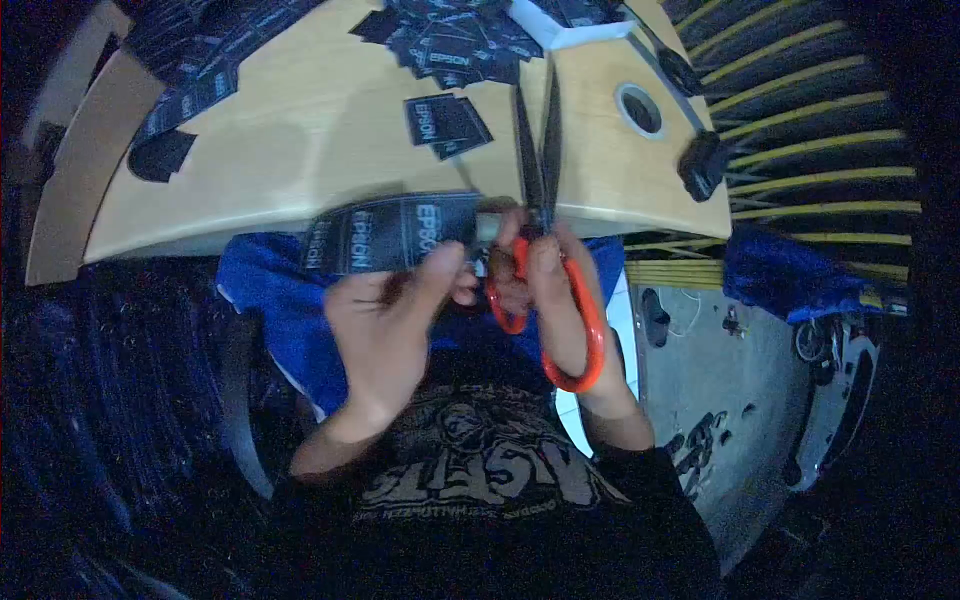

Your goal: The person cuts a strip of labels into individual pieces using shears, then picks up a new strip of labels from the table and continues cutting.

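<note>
A dark strip of printed EPSON labels (385, 234) stretches leftward from my left hand (395, 310), whose thumb and fingers pinch its right end. My right hand (560, 290) is wrapped round the red handles of a pair of scissors (537, 170). Their long dark blades point up, away from me, slightly parted, with nothing visible between them. Both hands are close together in front of the table's near edge. Past them, a few cut EPSON labels (447, 124) lie on the pale wooden table (300, 130).
A heap of dark labels (450, 50) lies at the table's far side, with more labels (200, 60) at the far left. A tape roll (639, 110) and a black object (704, 164) sit at the right. Yellow slats (810, 150) run beyond the right edge.
</note>
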Demonstrator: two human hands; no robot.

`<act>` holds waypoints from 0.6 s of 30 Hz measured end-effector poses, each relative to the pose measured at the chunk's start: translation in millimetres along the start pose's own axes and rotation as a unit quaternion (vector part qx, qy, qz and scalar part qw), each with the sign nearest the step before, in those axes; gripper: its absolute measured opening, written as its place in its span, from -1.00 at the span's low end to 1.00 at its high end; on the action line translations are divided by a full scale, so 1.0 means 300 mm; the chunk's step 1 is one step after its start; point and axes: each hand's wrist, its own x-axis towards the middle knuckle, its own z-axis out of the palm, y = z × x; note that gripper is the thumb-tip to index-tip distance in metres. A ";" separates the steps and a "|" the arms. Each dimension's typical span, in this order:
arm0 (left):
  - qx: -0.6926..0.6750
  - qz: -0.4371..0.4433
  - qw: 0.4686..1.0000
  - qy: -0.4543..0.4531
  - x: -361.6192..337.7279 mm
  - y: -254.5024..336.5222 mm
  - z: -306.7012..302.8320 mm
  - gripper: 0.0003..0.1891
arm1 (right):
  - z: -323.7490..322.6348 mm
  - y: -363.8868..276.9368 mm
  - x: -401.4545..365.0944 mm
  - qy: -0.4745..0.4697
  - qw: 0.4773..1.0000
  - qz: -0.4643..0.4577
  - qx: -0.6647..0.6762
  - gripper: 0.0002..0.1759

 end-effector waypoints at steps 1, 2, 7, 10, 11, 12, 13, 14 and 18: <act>0.049 0.002 0.999 -0.023 -0.016 0.006 0.008 -0.89 | -0.002 0.002 -0.002 0.002 1.000 -0.008 -0.008 -0.81; 0.062 -0.004 0.997 -0.035 -0.022 0.001 0.011 -0.88 | 0.004 -0.020 0.002 0.003 0.996 -0.037 -0.081 -0.82; 0.003 -0.003 0.995 -0.096 -0.014 -0.012 0.013 -0.84 | 0.046 -0.082 -0.002 0.033 0.994 -0.012 -0.105 -0.82; -0.036 0.061 0.996 -0.060 0.003 -0.010 0.001 -0.88 | 0.026 -0.097 0.005 0.030 0.990 -0.023 -0.139 -0.81; -0.039 0.061 0.995 -0.065 0.003 0.002 0.001 -0.88 | 0.013 -0.108 0.007 0.033 0.986 -0.023 -0.163 -0.81; -0.034 0.070 0.996 -0.048 0.004 0.011 -0.005 -0.89 | 0.022 -0.120 0.013 0.028 0.989 -0.047 -0.135 -0.82; -0.027 0.079 0.996 -0.030 0.001 0.019 0.005 -0.90 | 0.019 -0.134 0.014 0.034 0.989 -0.047 -0.138 -0.82; -0.054 0.088 0.994 -0.027 0.007 0.021 0.018 -0.91 | 0.017 -0.143 0.020 0.035 0.989 -0.062 -0.128 -0.82; -0.090 0.099 0.991 0.014 0.019 0.040 0.050 -0.91 | 0.026 -0.130 0.033 0.054 0.993 -0.071 -0.083 -0.82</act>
